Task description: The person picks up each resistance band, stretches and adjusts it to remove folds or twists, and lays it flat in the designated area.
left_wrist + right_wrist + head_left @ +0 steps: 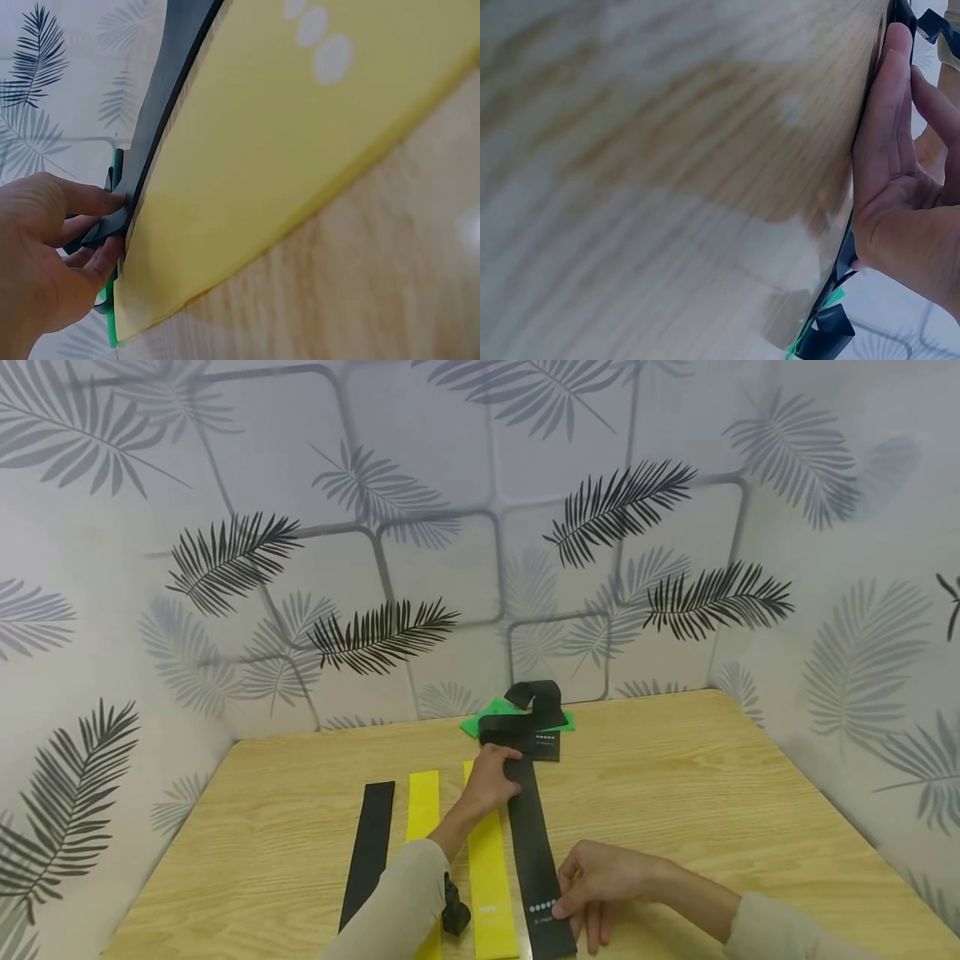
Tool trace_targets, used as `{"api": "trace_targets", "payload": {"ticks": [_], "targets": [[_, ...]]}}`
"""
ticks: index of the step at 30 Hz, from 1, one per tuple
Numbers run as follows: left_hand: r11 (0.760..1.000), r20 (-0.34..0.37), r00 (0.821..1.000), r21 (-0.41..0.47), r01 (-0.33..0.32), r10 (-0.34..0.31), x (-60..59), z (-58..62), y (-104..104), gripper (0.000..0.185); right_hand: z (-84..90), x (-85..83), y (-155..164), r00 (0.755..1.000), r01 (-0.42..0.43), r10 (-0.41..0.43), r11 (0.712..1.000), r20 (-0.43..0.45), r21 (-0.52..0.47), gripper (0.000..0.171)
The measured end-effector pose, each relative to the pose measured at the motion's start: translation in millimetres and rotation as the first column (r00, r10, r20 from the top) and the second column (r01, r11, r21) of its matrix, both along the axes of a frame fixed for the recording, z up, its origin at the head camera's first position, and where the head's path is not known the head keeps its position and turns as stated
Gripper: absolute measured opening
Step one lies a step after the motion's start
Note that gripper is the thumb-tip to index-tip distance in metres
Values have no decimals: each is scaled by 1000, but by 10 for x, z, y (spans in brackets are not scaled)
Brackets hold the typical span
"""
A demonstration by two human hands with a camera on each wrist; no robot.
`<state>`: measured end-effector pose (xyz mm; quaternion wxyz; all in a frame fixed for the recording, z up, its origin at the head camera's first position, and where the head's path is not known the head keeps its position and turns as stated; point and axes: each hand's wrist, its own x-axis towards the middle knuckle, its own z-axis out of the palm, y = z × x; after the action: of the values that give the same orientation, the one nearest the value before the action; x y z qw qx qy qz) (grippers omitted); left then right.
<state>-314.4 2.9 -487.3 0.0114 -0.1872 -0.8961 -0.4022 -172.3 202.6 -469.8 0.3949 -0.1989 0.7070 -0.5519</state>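
The black resistance band (534, 843) is lying flat on the desk (712, 793), stretching away from the person between the two hands. The left hand (491, 781) is gripping its far end, where the left wrist view shows the fingers (90, 225) pinching the dark edge of the strip. The right hand (600, 885) is pressing the near end with straight, relaxed fingers, next to the row of white dots printed there; in the right wrist view the fingertips (889, 90) are lying flat along the band's edge.

The band looks thin, light and floppy, like a flat latex loop: it is draping wherever it is not held, and it is likely to stretch and spring back if pulled. Its smooth surface probably slides easily over the wood, so holding both ends, as the hands are doing now, seems the surest way to keep it straight; a pinch across the full width at an end should serve best.

Just left of the left hand a yellow band (487, 868) is lying parallel, then a second yellow band (422, 806) and another black band (369, 847). Beyond the left hand a loose black band (528, 710) is curling over a green band (487, 718); how many are piled there I cannot tell.
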Motion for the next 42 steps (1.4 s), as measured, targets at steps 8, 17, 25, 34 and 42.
{"api": "trace_targets", "payload": {"ticks": [8, 17, 25, 34, 42], "targets": [[999, 0, 1000, -45, 4, -4, 27, 21, -1, 47, -11, -2, -26, 999, 9, -8, 1000, -33, 30, 23], [1000, -40, 999, -27, -11, 10, 38, 20, -46, 33, 90, -32, -3, 989, 87, -65, 982, -133, 169, 30], [1000, -85, 996, 8, -4, 4, 38, 31, -38, 23, 123, -272, 130, 942, 223, -165, 959, -292, 175, 13], [995, -108, 990, 36, -90, 94, -58, 83, -88, 22, 58, -657, 305, 881, 342, -273, 932, -386, 120, 11], [995, -85, 992, 54, -87, 91, -102, 73, -121, 26, 104, -982, 365, 819, 441, -346, 890, -458, 116, 18]]}}
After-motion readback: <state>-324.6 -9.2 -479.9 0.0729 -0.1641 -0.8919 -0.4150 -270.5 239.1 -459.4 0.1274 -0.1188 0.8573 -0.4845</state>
